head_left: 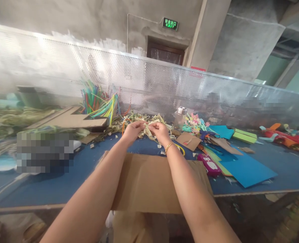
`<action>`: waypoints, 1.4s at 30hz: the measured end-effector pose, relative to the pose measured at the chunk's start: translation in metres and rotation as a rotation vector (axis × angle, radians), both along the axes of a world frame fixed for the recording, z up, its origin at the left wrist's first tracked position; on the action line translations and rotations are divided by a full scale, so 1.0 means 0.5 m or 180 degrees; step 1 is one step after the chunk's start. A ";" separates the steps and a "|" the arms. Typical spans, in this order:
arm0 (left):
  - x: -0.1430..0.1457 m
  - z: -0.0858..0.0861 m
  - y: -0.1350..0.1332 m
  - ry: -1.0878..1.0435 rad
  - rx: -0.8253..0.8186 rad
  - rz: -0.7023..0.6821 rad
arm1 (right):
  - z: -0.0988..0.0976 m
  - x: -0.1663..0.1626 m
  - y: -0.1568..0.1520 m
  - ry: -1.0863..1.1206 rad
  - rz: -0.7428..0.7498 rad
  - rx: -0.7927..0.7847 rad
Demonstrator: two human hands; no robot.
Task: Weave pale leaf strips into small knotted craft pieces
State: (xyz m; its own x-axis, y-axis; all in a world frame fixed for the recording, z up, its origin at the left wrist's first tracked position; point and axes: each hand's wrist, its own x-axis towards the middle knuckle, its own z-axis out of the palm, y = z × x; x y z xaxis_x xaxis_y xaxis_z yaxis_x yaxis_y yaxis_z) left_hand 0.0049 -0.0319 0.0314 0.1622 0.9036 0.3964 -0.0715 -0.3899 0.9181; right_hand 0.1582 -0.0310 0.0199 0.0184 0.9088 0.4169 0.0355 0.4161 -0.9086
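Both hands are stretched out over the far part of the blue table. My left hand [133,131] pinches one side of a pale, dry husk strip [147,129] between thumb and fingers. On its other side my right hand [161,131], with a gold bracelet at the wrist, grips the same strip. One end of the strip dangles between the hands. Just behind lies a heap of similar cream-coloured strips [162,118]. A brown cardboard sheet [145,179] is under my forearms and overhangs the table's front edge.
Pipe cleaners [92,99] in many colours stand at back left beside cut cardboard [71,118]. To the right are a lidded clear bottle [180,118], paper flowers [195,122], a purple box [209,164], blue paper sheets [250,168] and a red toy [283,136]. A perforated metal screen [139,77] borders the back.
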 end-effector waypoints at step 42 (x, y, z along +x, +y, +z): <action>-0.052 -0.015 0.036 0.0112 -0.1705 -0.0309 | 0.027 -0.037 -0.046 -0.3530 -0.0546 0.1990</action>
